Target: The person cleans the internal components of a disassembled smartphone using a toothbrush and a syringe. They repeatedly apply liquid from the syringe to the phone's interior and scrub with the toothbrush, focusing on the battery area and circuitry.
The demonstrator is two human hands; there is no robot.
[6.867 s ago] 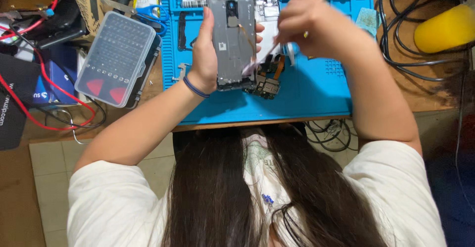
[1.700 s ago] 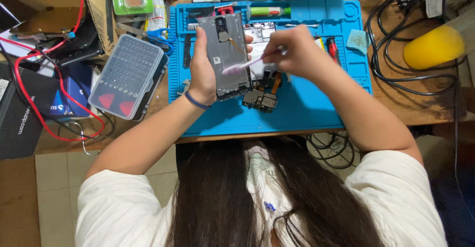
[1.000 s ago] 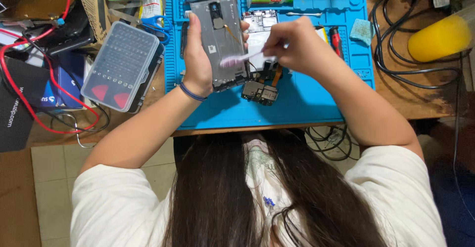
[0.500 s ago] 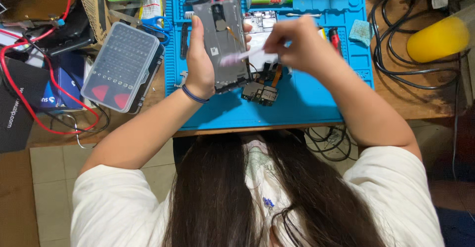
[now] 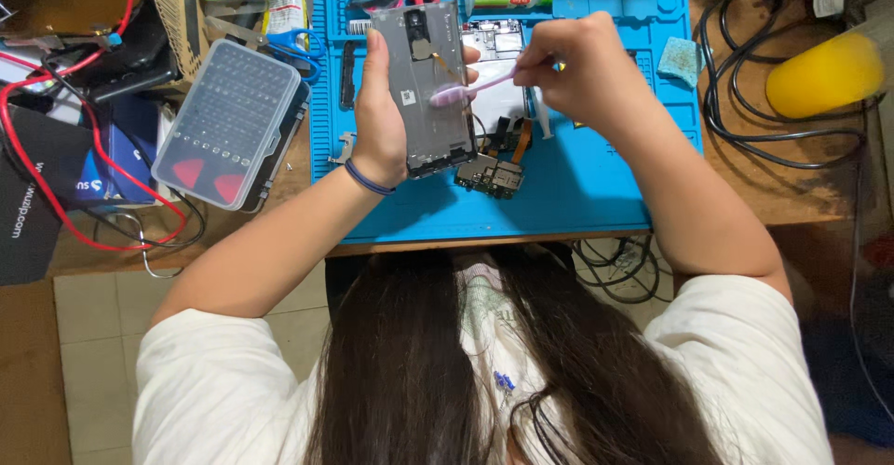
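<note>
Left hand (image 5: 380, 121) grips an opened grey rectangular phone frame (image 5: 430, 88), thumb along its 9 o'clock edge, fingertips wrapped behind the 3 o'clock edge. Right hand (image 5: 579, 76), fingers pinched narrow, holds a slim pink plastic brush (image 5: 466, 88) at 3 o'clock of the frame; its head touches the matte metal inner face. Both hover above the blue rubbery work mat (image 5: 577, 186).
</note>
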